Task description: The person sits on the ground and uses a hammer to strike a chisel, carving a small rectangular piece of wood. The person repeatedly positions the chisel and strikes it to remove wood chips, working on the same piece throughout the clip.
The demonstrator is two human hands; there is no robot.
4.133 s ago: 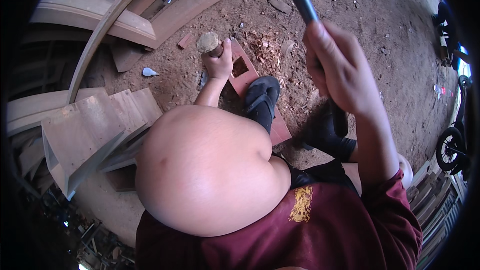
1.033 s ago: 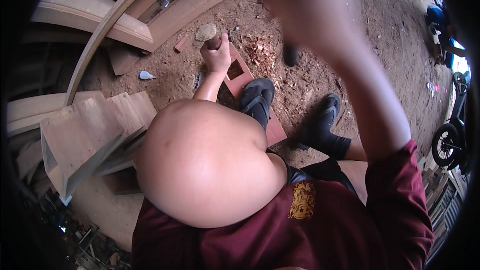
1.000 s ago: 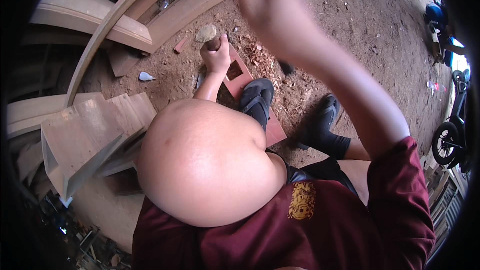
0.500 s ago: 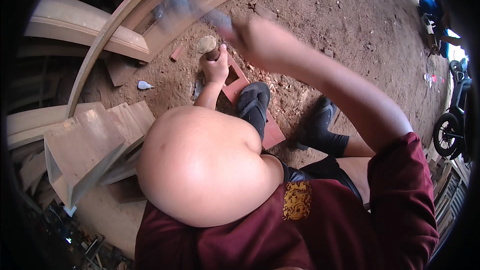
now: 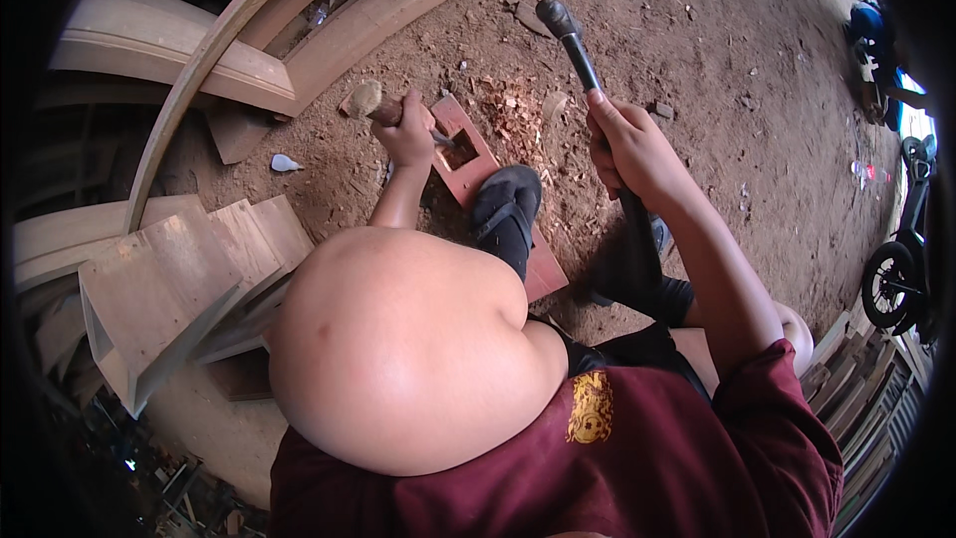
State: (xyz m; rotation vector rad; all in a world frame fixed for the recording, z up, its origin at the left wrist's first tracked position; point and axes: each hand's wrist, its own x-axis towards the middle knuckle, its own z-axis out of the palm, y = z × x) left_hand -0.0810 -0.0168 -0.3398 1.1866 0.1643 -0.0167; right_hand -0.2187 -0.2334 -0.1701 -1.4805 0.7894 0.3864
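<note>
My left hand [image 5: 406, 139] is wrapped round the wooden handle of a chisel [image 5: 370, 102], whose top end is worn and frayed. The tool slants, and its metal blade reaches into a rectangular hole in a reddish wooden board [image 5: 460, 118]. My foot in a black flip-flop [image 5: 508, 201] presses on that board. To the right, my right hand [image 5: 635, 147] grips a hammer [image 5: 576, 45] by its dark handle, the head held up and apart from the chisel. Part of the board is hidden under my foot and leg.
Wood chips [image 5: 518, 120] lie heaped beside the board on the dirt floor. Curved wooden frames [image 5: 189, 50] fill the far left, with box-shaped wooden pieces [image 5: 164, 264] nearer. A small white object [image 5: 285, 163] lies left of my hand. A motorbike [image 5: 896, 269] stands far right.
My right hand has swung from near the chisel to the right with the hammer. The chisel has tilted over to the left, uncovering more of the hole and the chips.
</note>
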